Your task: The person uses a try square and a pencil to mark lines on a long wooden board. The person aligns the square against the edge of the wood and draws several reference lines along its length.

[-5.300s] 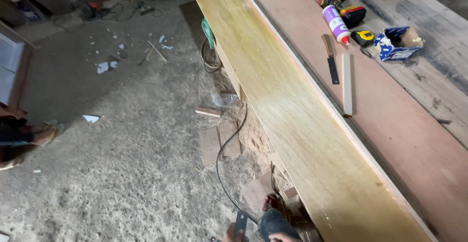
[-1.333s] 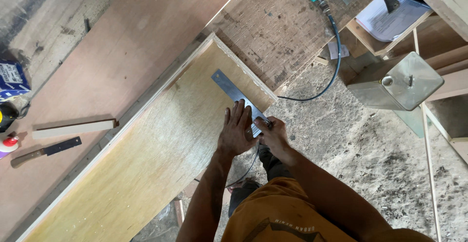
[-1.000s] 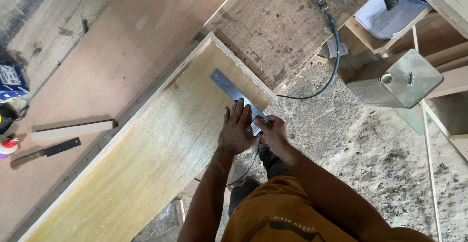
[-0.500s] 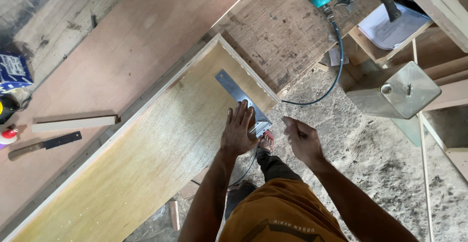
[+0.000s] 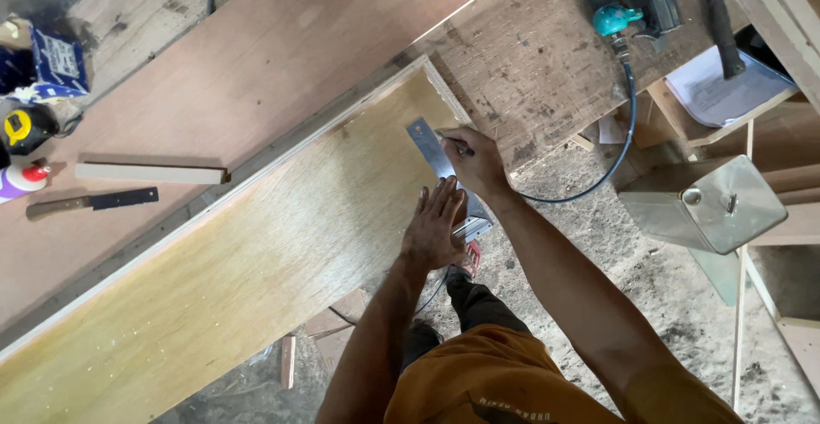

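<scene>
The left hand (image 5: 434,229) lies flat, fingers spread, on the lower end of a metal square (image 5: 431,152), pinning it to the pale board (image 5: 256,253) near that board's right end, just right of frame centre. The palm hides the middle of the square; its stock peeks out at the board's edge beside the thumb. The right hand (image 5: 475,157) is closed on a thin pencil (image 5: 454,145), its tip against the blade; most of the pencil is buried in the fingers.

At the far left edge, a blue box (image 5: 53,58) with white print is partly cut off, and below it sit a yellow tape measure (image 5: 21,125) and a bottle (image 5: 24,178) with a red cap, only its top in frame. A knife (image 5: 92,203) and a short batten (image 5: 150,173) lie on the reddish surface (image 5: 282,40). At right a shiny metal can (image 5: 713,204) stands on its own, and papers (image 5: 726,91) lie half under a dark tool handle. A teal hose fitting (image 5: 612,19) shows at top.
</scene>
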